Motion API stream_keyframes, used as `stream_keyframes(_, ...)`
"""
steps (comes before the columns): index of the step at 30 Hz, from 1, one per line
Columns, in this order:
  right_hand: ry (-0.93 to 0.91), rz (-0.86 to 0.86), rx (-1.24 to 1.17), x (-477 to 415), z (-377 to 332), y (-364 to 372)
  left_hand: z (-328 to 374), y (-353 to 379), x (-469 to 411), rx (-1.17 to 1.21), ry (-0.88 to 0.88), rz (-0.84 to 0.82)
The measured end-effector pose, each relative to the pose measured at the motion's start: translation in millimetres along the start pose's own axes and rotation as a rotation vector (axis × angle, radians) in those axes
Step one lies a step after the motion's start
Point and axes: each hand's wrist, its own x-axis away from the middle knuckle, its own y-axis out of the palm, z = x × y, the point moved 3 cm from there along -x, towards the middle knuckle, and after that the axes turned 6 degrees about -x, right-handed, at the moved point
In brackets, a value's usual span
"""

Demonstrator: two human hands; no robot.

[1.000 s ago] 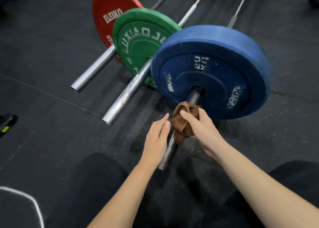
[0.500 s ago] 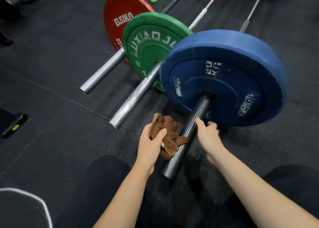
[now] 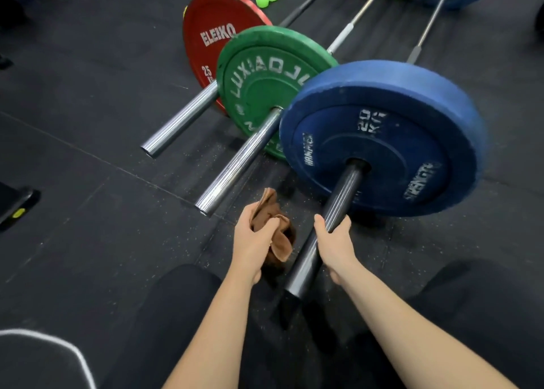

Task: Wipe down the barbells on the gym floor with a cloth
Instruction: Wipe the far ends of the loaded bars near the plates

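head cam: left hand (image 3: 253, 241) clutches bunched brown cloth (image 3: 272, 226) beside dark barbell sleeve (image 3: 329, 220); right hand (image 3: 335, 241) wraps sleeve near blue plate (image 3: 382, 141).

3 steel barbells (image 3: 235, 164) abreast on black rubber floor (image 3: 88, 123): red round plate (image 3: 212, 20) L, green round plate (image 3: 265, 73) mid, blue round plate (image 3: 382, 141) R; brown crumpled cloth (image 3: 265, 209) L of R bar (image 3: 343, 200)

Gym: rubber floor (image 3: 88, 117), loaded barbells (image 3: 235, 164).
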Motion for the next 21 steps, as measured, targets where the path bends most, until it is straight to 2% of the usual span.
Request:
stream_keyframes(1, -0.005, 0.012, 0.001, 2.6, -0.4, -0.7, 2.9, -3.9, -1.3, 0.045, 0.017, 0.001)
stream_keyframes(3, -0.010, 0.036, 0.011, 5.8, 0.2, -3.8, 8.8, -9.2, -5.1, 0.285, 0.005, 0.007)
stream_keyframes(6, 0.018, 0.093, -0.047, 5.2, 5.5, -8.3, 9.0, -4.3, -9.4, 0.584, -0.110, 0.007)
stream_keyframes(9, 0.095, 0.277, -0.153, 3.2, 9.1, -4.6, 7.7, 9.8, -11.1, 0.764, -0.268, -0.030)
stream_keyframes(12, 0.061, 0.484, -0.015, 5.1, 8.2, -8.5, 9.4, 23.1, -15.5, 0.872, -0.380, -0.083)
stream_keyframes(14, 0.046, 0.515, 0.066, 5.8, 7.3, -12.7, 6.7, 35.7, -23.4, 0.830, -0.420, -0.090)
stream_keyframes(17, 0.062, 0.531, 0.152, 7.3, 8.4, -18.1, 4.6, 58.1, -31.1, 0.639, -0.498, -0.085)
stream_keyframes(19, 0.052, 0.552, 0.171, 7.0, 7.7, -19.2, 6.3, 72.1, -44.1, 0.479, -0.389, -0.152)
stream_keyframes(21, 0.053, 0.562, 0.183, 5.8, 8.8, -20.6, 14.0, 85.7, -58.0, 0.279, -0.203, -0.272)
